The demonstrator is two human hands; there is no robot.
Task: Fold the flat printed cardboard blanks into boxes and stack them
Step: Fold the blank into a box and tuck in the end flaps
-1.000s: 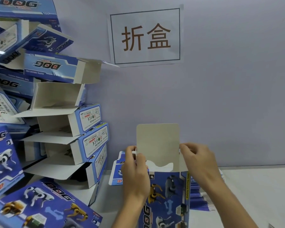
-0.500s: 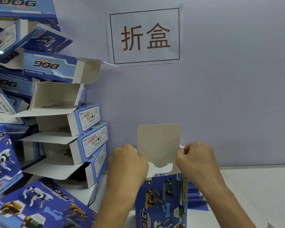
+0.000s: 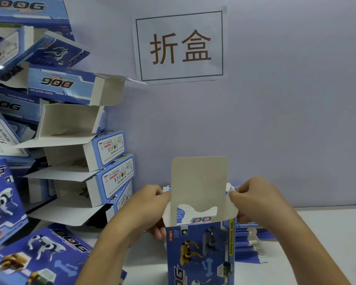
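- Head view: an upright blue printed cardboard box (image 3: 200,249) with robot-dog pictures stands at the near centre of the white counter (image 3: 325,239), its plain grey top flap (image 3: 199,182) raised.
- The left hand (image 3: 146,204) pinches the box's left side flap with curled fingers (image 3: 162,194).
- The right hand (image 3: 257,200) pinches the right side flap, its fingers likewise curled.
- A pile of folded blue boxes (image 3: 74,128), open ends facing right, fills the left side against the wall.
- A stack of flat blue cardboard blanks (image 3: 249,243) lies just right of the box, behind the right wrist.
- A white paper sign (image 3: 180,45) with two brown characters hangs on the far wall.
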